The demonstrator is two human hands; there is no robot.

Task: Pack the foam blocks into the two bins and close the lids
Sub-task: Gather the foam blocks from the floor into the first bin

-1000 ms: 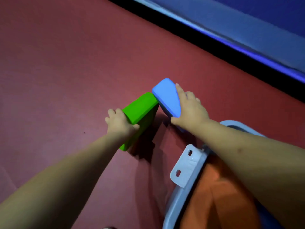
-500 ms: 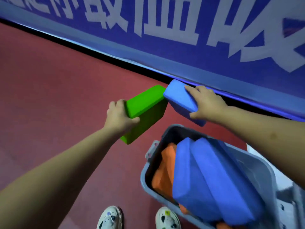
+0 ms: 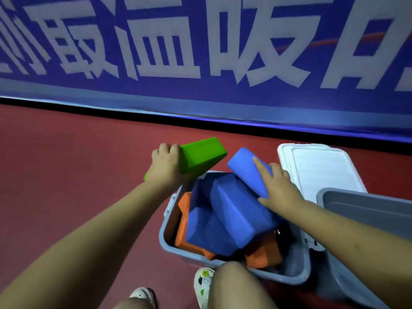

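Observation:
My left hand [image 3: 166,167] grips a green foam block [image 3: 201,153], held in the air just past the far left corner of a grey bin [image 3: 165,240]. My right hand [image 3: 277,189] holds a light blue foam block [image 3: 245,168] over the bin's far side, resting against the pile inside. The bin holds dark blue blocks [image 3: 229,212] on top of orange blocks [image 3: 186,221]. A second grey bin [image 3: 365,204] stands to the right, only partly in view. A white lid [image 3: 318,168] lies on the floor behind the bins.
Red floor [image 3: 66,175] stretches to the left. A blue banner wall [image 3: 200,63] with white characters runs along the back. My knee [image 3: 234,284] and patterned shoes [image 3: 204,284] are at the bottom, close to the first bin.
Both hands carried their blocks from the floor toward the bin. The blue block now sits over the pile and the green one at the bin's far left corner. The view tilted up.

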